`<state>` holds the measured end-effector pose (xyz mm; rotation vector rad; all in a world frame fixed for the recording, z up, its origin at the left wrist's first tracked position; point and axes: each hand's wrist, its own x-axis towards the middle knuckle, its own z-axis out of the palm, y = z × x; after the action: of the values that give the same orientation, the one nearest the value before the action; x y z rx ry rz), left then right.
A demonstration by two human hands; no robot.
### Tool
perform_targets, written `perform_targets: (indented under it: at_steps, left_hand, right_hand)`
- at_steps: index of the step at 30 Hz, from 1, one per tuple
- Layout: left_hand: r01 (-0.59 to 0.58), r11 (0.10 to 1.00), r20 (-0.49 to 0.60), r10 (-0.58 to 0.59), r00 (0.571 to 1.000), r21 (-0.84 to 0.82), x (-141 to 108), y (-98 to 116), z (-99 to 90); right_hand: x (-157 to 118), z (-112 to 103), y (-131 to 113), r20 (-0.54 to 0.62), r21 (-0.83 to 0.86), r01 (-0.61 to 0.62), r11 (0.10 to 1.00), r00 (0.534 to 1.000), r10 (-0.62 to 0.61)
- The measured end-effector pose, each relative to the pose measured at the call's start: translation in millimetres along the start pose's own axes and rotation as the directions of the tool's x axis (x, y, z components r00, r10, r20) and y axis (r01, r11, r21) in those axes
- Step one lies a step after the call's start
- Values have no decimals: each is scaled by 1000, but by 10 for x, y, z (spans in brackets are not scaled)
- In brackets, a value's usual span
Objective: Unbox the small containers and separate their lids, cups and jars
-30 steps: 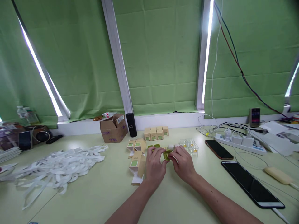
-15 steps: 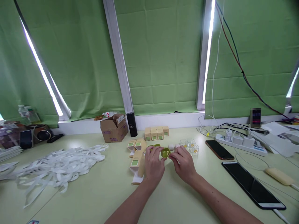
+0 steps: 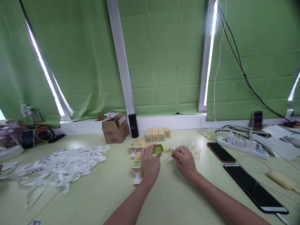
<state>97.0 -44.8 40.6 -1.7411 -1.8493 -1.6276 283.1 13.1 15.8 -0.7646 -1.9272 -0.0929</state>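
Note:
My left hand is closed around a small olive-green case, its hollow side facing up. Pinched in the fingertips of my right hand is a small pale-yellow loop. A short pale-yellow chain-like piece lies between the case and the loop; whether it joins them I cannot tell. Left of my left hand sit opened kraft boxes with green labels and white flaps. Behind my right fingers are small white pieces and clear containers with gold-coloured bits inside.
Several closed kraft boxes line up at the back, beside a black cylinder and an open cardboard carton. White straps spread across the left. Phones, cables and a power strip occupy the right.
My hands have moved apart. The green case has shifted left with my left hand and turned its hollow up; the pale loop in my right fingers is now away from it.

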Motion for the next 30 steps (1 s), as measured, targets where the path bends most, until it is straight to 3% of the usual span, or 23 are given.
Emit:
perform_targets:
  at_steps: [5, 13, 22, 24, 26, 28, 30]
  left_hand:
    - [58, 998, 13, -58, 998, -22, 13, -2, 0]
    - [102, 993, 17, -101, 995, -64, 3, -1, 7]
    - [221, 952, 39, -218, 975, -211, 24, 9, 23]
    - [302, 894, 90, -288, 953, -332, 45, 9, 44]
    - [427, 769, 195, -381, 904, -475, 57, 13, 66]
    - [540, 577, 341, -424, 839, -613, 55, 24, 79]
    - [609, 364, 475, -395, 786, -705, 43, 35, 81]
  right_hand:
    - [111, 181, 101, 211, -194, -47, 980, 973, 89]
    - [230, 421, 119, 303, -268, -32, 963, 946, 116]
    - [68, 216, -12, 357, -259, -13, 966, 928, 109]
    - [3, 149, -64, 430, -205, 24, 979, 900, 68]
    - [-49, 90, -110, 494, -148, 53, 988, 869, 27]
    - [-81, 38, -143, 533, -92, 55, 994, 846, 2]
    - [-96, -10, -162, 559, -33, 29, 999, 829, -6]
